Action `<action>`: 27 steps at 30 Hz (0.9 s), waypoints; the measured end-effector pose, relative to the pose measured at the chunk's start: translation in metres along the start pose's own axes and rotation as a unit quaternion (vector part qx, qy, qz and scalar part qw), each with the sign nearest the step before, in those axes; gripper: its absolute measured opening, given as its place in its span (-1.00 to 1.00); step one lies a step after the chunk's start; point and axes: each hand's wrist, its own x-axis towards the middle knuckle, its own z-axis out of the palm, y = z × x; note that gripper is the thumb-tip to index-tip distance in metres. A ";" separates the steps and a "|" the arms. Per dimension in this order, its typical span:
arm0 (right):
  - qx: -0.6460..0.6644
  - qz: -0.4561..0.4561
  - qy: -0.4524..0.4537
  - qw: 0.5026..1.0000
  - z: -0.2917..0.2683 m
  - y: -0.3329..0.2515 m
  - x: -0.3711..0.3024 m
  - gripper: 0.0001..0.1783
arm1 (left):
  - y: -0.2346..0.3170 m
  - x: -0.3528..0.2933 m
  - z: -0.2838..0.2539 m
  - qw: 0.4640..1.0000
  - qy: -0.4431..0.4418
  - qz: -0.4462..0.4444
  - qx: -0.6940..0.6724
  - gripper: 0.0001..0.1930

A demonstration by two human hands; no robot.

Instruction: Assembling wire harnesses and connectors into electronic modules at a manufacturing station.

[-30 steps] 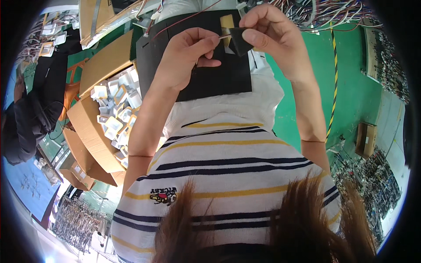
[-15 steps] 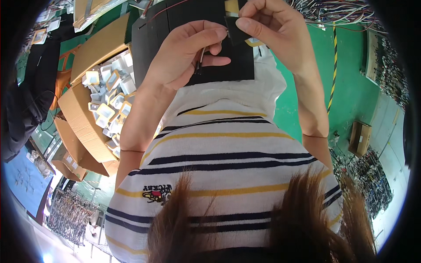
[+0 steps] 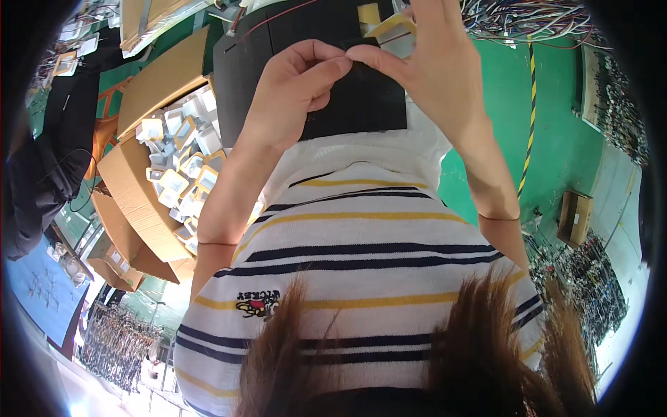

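My left hand (image 3: 295, 90) is closed in a pinch, its thumb tip meeting my right thumb over a black board (image 3: 347, 111) on my lap. What is in the pinch is too small or hidden. A dark flap (image 3: 363, 43) shows just beyond the thumb tips, hard to separate from the board. My right hand (image 3: 445, 76) has its thumb stretched left and its fingers raised. Between that thumb and the fingers sits a yellow-rimmed housing (image 3: 396, 26) with a thin dark wire (image 3: 394, 39), seemingly held by the fingers. Near it is a yellow block (image 3: 368, 12).
To the left, an open cardboard box (image 3: 142, 198) holds several white housings with yellow rims. A red wire (image 3: 271, 21) crosses the far part of the board. Bundled cables (image 3: 528, 17) lie at the far right. A striped tape line (image 3: 531, 118) runs along the green floor.
The small black square between my hands now shows only as a dark flap. My right hand has turned, fingers pointing away, and the yellow-rimmed housing has shifted farther out. My left fingers have curled in.
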 end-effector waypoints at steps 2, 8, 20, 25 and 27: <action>0.006 0.185 -0.100 0.978 -0.014 -0.016 0.007 -0.28 | -0.001 -0.001 -0.007 1.000 -0.006 0.001 -0.027 -0.89; 0.217 0.395 -0.191 0.872 -0.015 -0.004 -0.014 -0.55 | 0.007 0.000 -0.013 0.994 0.039 0.040 -0.093 -0.87; -0.009 0.198 -0.193 0.961 -0.010 -0.025 -0.004 -0.74 | 0.004 0.001 0.000 0.949 0.096 0.282 0.108 -0.83; 0.046 -0.160 -0.028 0.986 0.007 0.028 -0.025 -0.69 | 0.010 -0.007 -0.005 0.889 0.094 0.307 0.328 -0.82; 0.083 -0.092 -0.091 0.988 0.002 0.025 -0.024 -0.71 | 0.015 -0.014 0.001 0.830 0.116 0.343 0.424 -0.80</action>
